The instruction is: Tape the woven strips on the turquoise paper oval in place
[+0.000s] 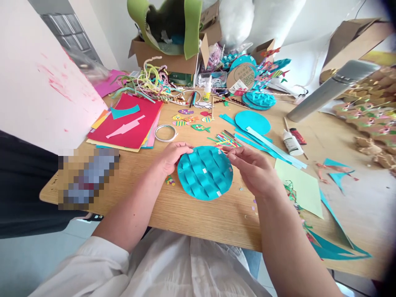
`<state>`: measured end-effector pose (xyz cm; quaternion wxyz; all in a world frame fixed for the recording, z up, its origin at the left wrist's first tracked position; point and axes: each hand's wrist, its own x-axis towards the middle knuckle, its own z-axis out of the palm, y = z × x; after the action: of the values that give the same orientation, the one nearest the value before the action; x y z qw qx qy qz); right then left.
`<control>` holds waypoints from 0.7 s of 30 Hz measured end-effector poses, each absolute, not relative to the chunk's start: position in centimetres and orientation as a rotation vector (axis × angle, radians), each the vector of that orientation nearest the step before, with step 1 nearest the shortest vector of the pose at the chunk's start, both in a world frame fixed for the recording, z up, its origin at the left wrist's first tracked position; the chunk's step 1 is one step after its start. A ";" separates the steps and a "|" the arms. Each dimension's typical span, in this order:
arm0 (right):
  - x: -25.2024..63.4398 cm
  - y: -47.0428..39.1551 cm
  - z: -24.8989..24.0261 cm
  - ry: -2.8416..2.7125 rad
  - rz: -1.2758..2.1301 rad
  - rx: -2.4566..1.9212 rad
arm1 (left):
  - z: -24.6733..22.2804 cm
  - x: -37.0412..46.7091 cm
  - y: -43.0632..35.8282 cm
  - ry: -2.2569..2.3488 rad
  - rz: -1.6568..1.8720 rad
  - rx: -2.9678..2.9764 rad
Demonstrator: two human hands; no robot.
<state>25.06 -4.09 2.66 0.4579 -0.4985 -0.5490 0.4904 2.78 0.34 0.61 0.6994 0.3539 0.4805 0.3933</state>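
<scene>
A round blue paper disc [206,173] with raised, wave-like strips is held slightly above the wooden table. Small white squares show on its middle and near its edge. My left hand [177,156] is closed on its upper left edge, thumb on top. At the upper right edge, my right hand [247,163] has thumb and fingers pinched together; whether they grip the disc or a small piece is hard to make out. Thin coloured paper strips [227,140] lie just beyond the disc. Several paper fish [199,127] are farther back.
Coloured paper sheets [139,119] and a roll of tape [166,133] lie to the left. A plain blue disc [253,122], long blue strips [269,144] and a glue bottle [292,143] are at the right. A grey cylinder [328,93] stands behind them. Pipe cleaners [151,80] are heaped at the back.
</scene>
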 end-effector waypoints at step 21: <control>25.1 -3.6 2.0 -0.982 1.353 -1.223 | 0.9 2.9 0.3 0.804 0.896 0.691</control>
<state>25.08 -3.57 1.98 0.5099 -0.5081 -0.4077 0.5619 2.91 0.29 0.92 0.7686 0.3184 0.3706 0.4129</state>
